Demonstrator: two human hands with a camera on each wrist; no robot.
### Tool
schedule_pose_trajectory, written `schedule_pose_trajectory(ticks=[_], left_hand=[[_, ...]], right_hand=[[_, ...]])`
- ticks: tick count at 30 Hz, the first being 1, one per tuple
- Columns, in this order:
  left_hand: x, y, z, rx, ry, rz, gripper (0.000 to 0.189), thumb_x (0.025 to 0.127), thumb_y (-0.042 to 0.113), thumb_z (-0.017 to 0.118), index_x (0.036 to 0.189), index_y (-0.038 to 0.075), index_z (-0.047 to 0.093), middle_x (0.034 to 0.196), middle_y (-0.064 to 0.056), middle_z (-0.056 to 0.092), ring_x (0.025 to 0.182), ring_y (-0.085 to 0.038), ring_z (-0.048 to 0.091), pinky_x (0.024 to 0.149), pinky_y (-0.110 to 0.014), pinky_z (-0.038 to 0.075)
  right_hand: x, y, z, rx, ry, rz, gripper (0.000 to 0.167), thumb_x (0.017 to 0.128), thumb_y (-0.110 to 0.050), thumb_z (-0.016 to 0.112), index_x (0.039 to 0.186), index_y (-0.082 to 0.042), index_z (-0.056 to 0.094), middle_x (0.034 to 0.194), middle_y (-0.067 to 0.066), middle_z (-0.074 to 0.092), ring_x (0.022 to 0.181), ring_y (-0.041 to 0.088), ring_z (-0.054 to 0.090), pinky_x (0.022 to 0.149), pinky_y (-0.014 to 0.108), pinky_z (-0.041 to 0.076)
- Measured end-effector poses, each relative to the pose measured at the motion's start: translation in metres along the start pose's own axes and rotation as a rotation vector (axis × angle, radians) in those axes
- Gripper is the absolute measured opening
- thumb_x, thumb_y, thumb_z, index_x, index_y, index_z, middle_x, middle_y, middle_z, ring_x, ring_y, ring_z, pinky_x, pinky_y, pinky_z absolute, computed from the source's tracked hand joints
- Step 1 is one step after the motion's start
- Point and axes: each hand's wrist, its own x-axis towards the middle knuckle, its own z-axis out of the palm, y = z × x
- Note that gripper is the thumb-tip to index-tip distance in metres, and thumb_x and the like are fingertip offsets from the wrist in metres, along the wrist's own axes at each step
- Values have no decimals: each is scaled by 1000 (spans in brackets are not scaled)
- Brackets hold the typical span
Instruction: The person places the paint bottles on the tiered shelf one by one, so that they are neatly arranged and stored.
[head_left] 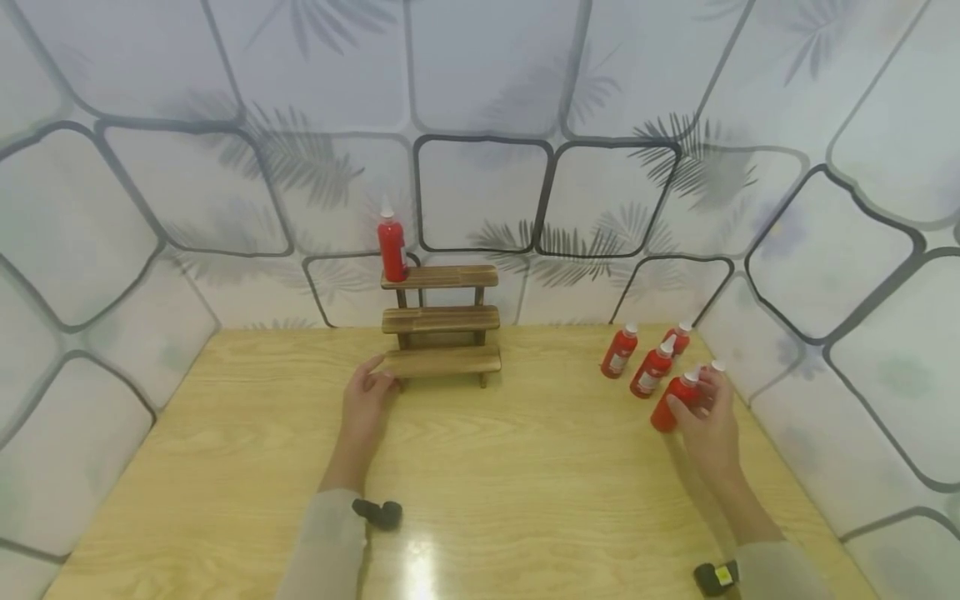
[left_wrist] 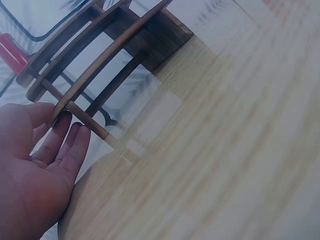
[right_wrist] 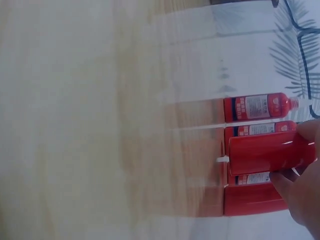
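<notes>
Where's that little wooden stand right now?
In the head view, the wooden stand is on the table by the back wall, slightly left of centre, with the left hand at its lowest step and a red bottle on top.

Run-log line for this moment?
left hand: grips bottom tier of wooden rack | right hand: holds red bottle | top tier: another bottle, left end

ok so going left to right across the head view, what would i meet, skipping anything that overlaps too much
left hand → three-step wooden stand → leftmost red bottle in the right-side group → right hand
</notes>
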Motion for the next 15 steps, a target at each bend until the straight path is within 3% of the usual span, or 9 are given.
schedule_pose_trajectory(ticks=[7, 15], left_hand=[[-1, 0, 0, -9, -5, 14, 49, 105, 11, 52, 152, 8, 39, 125, -18, 58, 128, -35, 54, 111, -31, 49], [10, -19, -3, -32, 12, 42, 48, 105, 17, 54, 151, 13, 41, 122, -12, 58, 124, -28, 57, 108, -24, 51]], right_hand=[[0, -15, 13, 67, -80, -28, 62, 95, -12, 70, 145, -5, 35, 138, 15, 51, 107, -4, 51, 89, 0, 46], [-4, -45, 39, 129, -178, -99, 62, 95, -14, 70, 146, -7, 34, 138, 15, 51, 112, 5, 53, 93, 5, 48]])
